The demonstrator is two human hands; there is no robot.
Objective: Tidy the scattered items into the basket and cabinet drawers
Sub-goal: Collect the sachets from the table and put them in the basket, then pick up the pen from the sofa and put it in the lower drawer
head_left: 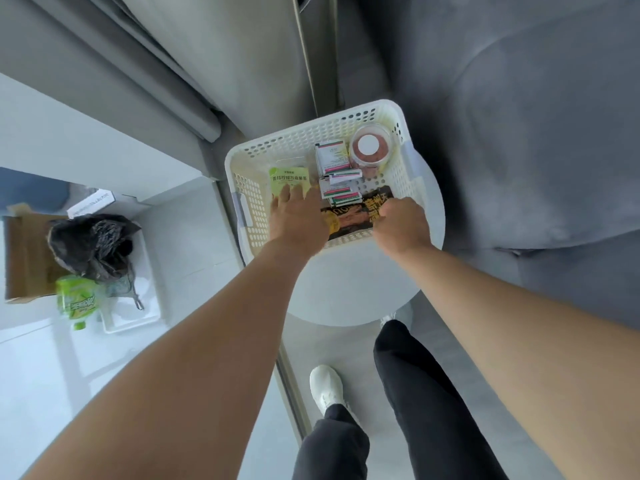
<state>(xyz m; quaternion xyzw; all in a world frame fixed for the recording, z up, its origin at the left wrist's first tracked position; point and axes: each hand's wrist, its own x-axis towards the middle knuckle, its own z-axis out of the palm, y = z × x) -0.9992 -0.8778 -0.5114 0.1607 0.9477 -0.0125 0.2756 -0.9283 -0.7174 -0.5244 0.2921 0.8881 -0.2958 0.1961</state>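
The black snack packet (pixel 356 216) lies along the near side of the white perforated basket (pixel 294 136), its right end pinched in the right hand's (pixel 403 225) curled grip. The left hand (pixel 298 220), fingers extended, rests flat on the green tea sachet (pixel 289 180) beside it.

One camera on the person's head looks straight down, close over the basket (pixel 311 140) and floor (pixel 194 237).

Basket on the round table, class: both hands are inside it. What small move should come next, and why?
Probably the right hand lets go of the dark snack packet, since it already lies in the basket; the left hand only rests on the green packet.
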